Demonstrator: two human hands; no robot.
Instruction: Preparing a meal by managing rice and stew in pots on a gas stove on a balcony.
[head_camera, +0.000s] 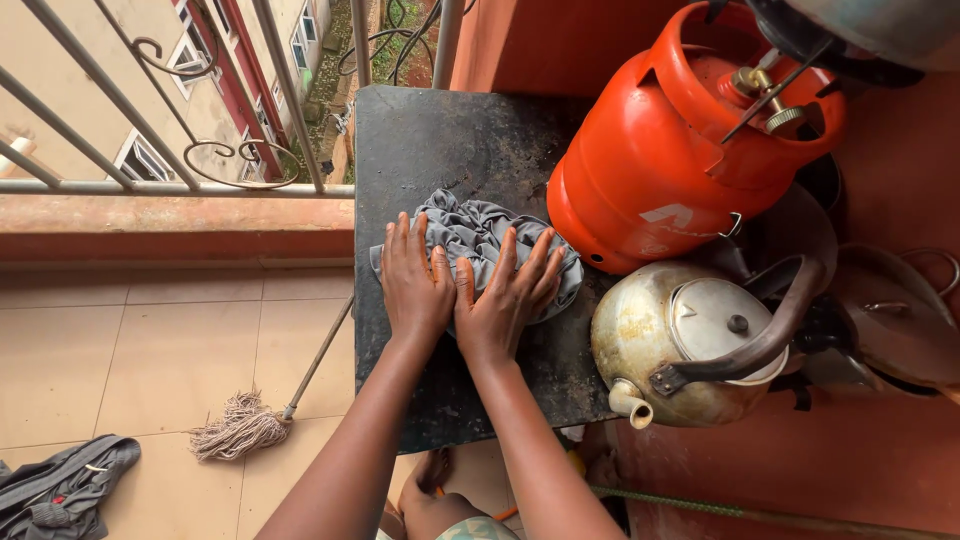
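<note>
Currently both flat: left hand (415, 285) and right hand (503, 300) pressing grey cloth (475, 235) on worktop (440, 140). Looks soft, light, limp; pinch bunched folds beyond fingertips.

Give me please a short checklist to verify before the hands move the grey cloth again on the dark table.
1. Both hands flat on cloth: left hand and right hand press the grey cloth: ok.
2. Cloth fully on the dark table, not hanging over: ok.
3. Orange gas cylinder apart from cloth: close, no visible touch: ok.
4. Metal kettle inside table edge: it overhangs the corner: not ok.
5. Cylinder valve shut: cannot tell.
</note>
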